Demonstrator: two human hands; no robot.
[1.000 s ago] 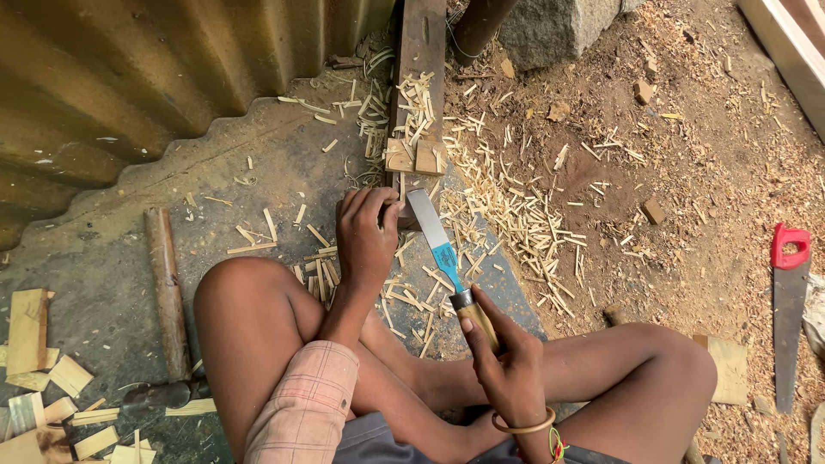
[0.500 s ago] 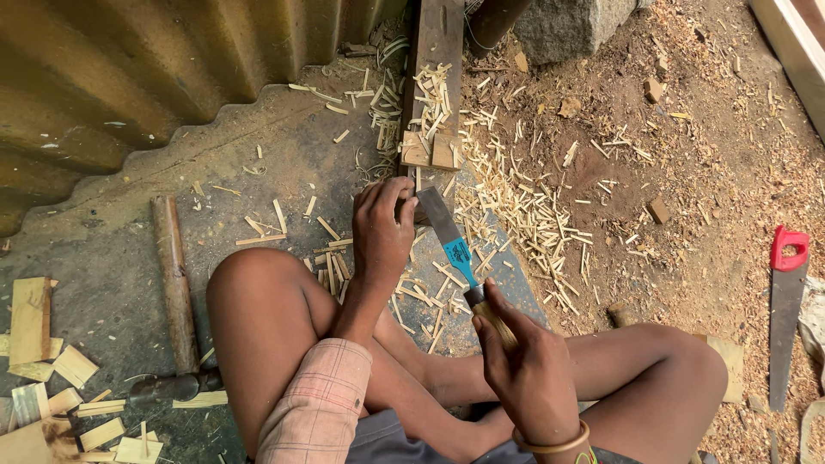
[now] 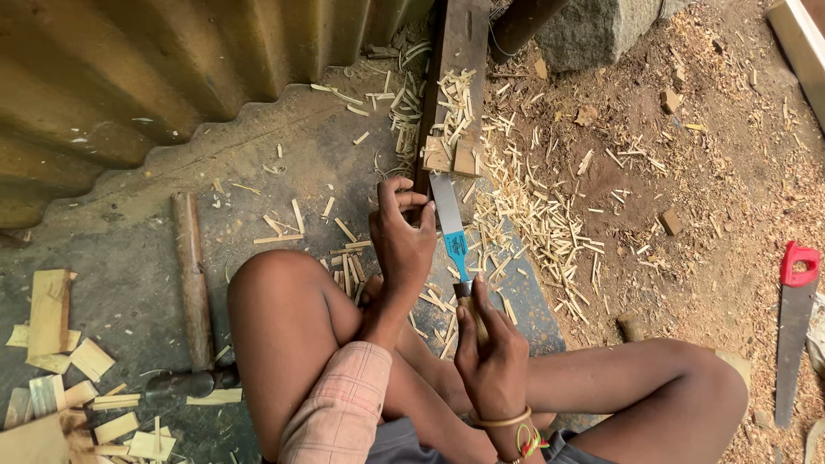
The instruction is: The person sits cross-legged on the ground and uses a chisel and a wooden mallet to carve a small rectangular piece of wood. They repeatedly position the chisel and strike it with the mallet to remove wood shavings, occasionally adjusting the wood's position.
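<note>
Looking down, I see the right hand (image 3: pixel 491 351) clenched around the wooden handle of a broad flat chisel (image 3: pixel 450 225), its steel blade aimed away at the small wood blocks (image 3: pixel 452 156) on the end of a dark plank (image 3: pixel 455 60), while the left hand (image 3: pixel 402 234) curls its fingers against the blade's side to guide it. I judge the splitting of thin slivers (image 3: pixel 533 215) is under way; the next push calls for a steady blade line, fingertips clear. A hammer (image 3: pixel 194 292) lies left, a red-handled saw (image 3: pixel 794 331) right
</note>
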